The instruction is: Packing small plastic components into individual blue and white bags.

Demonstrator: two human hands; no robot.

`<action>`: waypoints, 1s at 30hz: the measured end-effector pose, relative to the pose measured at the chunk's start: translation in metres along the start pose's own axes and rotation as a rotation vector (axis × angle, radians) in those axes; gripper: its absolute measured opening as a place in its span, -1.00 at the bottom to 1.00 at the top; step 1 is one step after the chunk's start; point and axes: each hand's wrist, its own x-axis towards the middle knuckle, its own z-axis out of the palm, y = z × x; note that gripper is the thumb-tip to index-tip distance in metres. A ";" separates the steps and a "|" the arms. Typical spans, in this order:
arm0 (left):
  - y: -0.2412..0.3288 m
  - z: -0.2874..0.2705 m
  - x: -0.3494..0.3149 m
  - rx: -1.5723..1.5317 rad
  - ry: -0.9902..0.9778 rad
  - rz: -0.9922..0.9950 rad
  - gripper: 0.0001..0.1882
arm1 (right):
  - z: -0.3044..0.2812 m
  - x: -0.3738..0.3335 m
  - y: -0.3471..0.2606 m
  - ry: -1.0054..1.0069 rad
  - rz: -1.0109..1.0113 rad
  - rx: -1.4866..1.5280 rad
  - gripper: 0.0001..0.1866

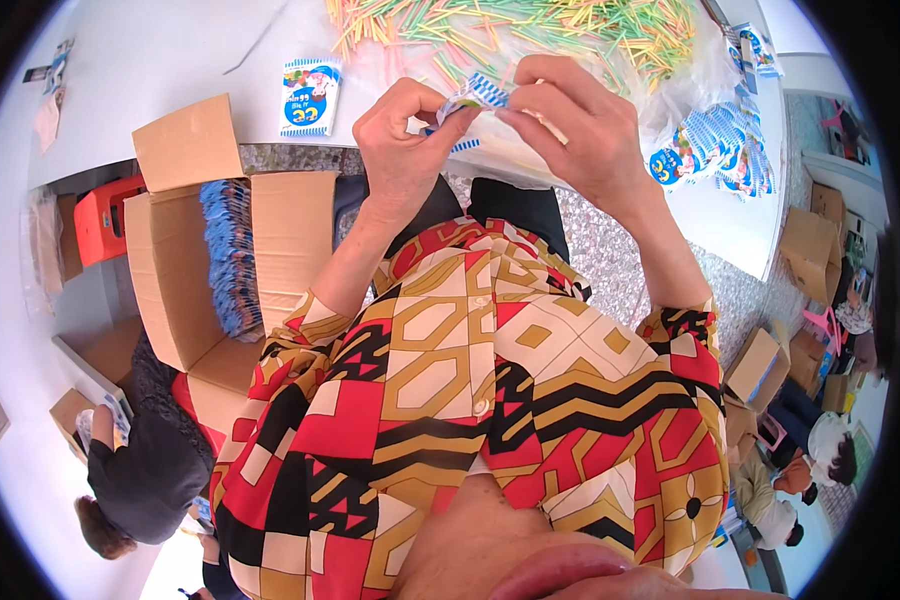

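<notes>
My left hand (405, 145) pinches a small blue-and-white packet (488, 91) above the table's near edge. Closed at the packet's striped edge is my right hand (582, 128), with something pale showing under its fingers; I cannot make out what that is. Just beyond both hands, thin pastel sticks (530, 35) in pink, yellow and green lie heaped on clear plastic. To the left, a flat blue-and-white packet (310, 97) lies on the white table (190, 60). Overlapping packets of the same look form a pile (710, 145) at the right.
An open cardboard box (165, 280) stands left of my lap, with many blue packets (230, 260) stacked inside. Behind it is a red plastic stool (105, 220). A person in dark clothes (155, 460) is at lower left. More people and cardboard boxes (810, 255) are at the right.
</notes>
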 end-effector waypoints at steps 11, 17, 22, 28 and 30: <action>0.003 0.004 -0.003 0.073 -0.025 0.069 -0.78 | 0.001 -0.002 -0.007 -0.091 0.238 0.023 -0.82; 0.009 0.008 -0.003 0.061 -0.055 0.043 -0.77 | 0.002 -0.002 -0.005 -0.024 0.094 -0.105 -0.83; 0.007 0.011 -0.007 0.051 -0.036 0.040 -0.76 | 0.007 -0.009 -0.010 -0.003 0.144 0.006 -0.83; 0.008 0.013 -0.013 0.053 -0.088 0.022 -0.75 | 0.006 -0.019 -0.012 -0.123 0.257 0.197 -0.84; 0.009 0.013 -0.013 0.052 -0.112 0.014 -0.77 | 0.004 -0.020 -0.012 -0.163 0.272 0.222 -0.84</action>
